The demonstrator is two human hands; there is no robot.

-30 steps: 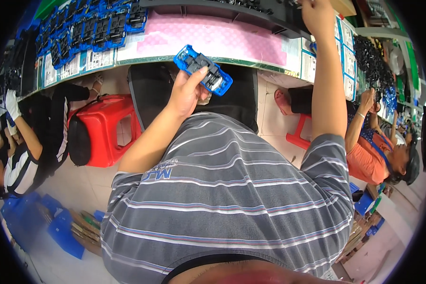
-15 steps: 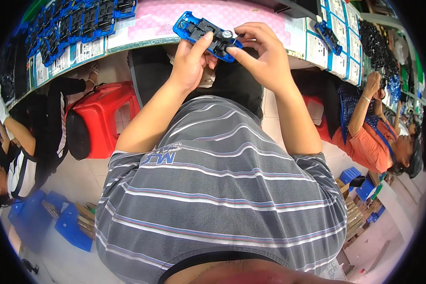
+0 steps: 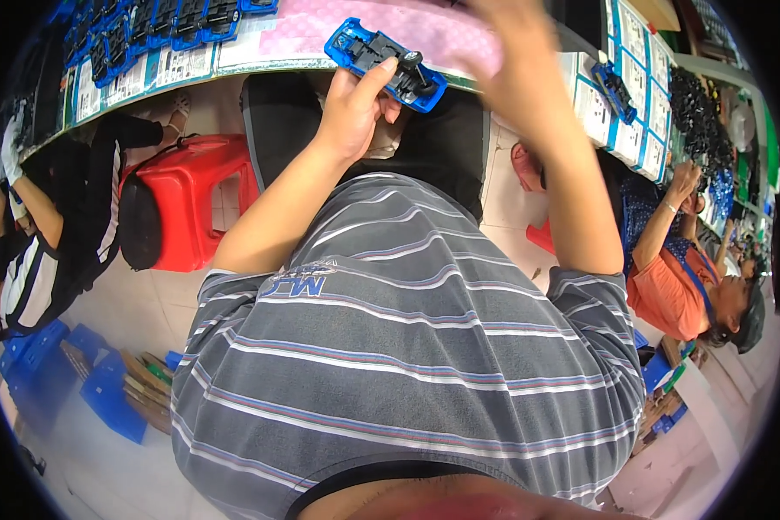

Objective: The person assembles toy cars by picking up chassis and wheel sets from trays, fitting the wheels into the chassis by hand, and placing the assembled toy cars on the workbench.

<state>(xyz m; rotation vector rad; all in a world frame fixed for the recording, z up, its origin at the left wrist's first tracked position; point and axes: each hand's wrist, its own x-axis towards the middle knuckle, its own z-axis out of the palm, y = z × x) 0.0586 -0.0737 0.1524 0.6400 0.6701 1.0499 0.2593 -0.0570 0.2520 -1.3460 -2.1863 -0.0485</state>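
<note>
Left hand [image 3: 353,117] gripped blue toy car [image 3: 366,49] around its middle, thumb [image 3: 376,80] across black underside. Car's ends stuck out up-left and right of grip; wheel [image 3: 413,59] just right of thumb tip. Right hand [image 3: 522,74] blurred, right of grip, apart from car; couldn't tell if holding anything.

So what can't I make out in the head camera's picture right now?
Right hand, head view: blurred and cut off by the top edge, so I can't tell whether it holds anything.
Left hand, head view: some fingers are hidden behind the blue toy car.
The car's far side, head view: hidden by its own black underside.
Rows of blue cars, head view: cut off by the top edge.
</note>
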